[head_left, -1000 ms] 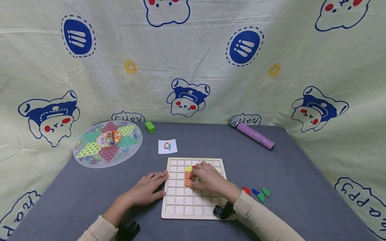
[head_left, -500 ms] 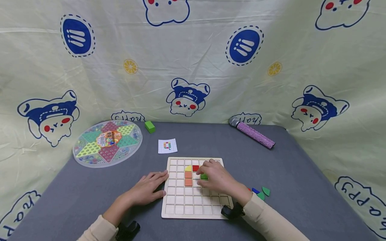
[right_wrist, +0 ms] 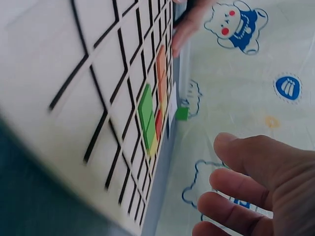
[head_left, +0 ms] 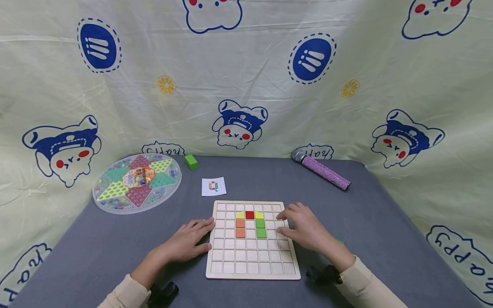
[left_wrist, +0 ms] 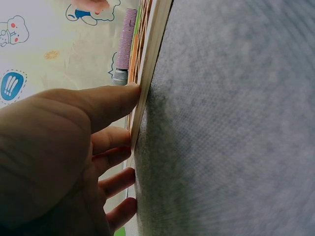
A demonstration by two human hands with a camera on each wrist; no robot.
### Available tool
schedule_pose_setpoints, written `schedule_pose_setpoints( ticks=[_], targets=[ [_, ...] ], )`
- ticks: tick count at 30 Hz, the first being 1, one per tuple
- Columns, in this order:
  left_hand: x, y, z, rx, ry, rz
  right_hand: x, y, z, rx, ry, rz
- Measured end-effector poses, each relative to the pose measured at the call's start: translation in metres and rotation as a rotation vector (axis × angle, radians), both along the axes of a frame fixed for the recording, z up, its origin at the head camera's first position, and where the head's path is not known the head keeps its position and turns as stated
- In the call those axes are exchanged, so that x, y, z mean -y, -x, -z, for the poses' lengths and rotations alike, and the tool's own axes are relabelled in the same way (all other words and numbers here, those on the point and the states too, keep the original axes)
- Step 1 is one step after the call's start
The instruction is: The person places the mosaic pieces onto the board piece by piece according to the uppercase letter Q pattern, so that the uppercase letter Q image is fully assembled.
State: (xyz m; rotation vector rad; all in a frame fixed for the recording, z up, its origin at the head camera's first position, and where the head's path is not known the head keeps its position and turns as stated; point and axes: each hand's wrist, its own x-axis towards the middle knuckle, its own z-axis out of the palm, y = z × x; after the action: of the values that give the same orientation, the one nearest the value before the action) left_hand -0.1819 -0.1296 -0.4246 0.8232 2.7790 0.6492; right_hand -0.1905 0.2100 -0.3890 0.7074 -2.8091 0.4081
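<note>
Seven tiles [head_left: 250, 215] on one board [head_left: 252, 256] | left fingers [left_wrist: 118, 183] straight, touching it | right fingers [right_wrist: 236, 188] parted

The head view is looking forward and down from above the near side of the grid board [head_left: 249, 256], taking in the whole of it. The left wrist view is facing its left edge from low and very close, turned sideways, reaching the microphone [left_wrist: 125, 42] beyond. The right wrist view is skimming low across the board from its right side, sharing the 2 green tiles [right_wrist: 144, 104] with the head view. All 3 are showing the patterned curtain [head_left: 246, 60] behind the board.
</note>
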Motion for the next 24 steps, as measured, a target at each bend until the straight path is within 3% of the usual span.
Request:
schedule_pose_setpoints(
  ticks=[24],
  targets=[
    [-0.001, 0.003, 0.002, 0.021, 0.01, 0.002, -0.087, -0.033, 0.004, 0.017, 0.056, 0.205]
  ],
)
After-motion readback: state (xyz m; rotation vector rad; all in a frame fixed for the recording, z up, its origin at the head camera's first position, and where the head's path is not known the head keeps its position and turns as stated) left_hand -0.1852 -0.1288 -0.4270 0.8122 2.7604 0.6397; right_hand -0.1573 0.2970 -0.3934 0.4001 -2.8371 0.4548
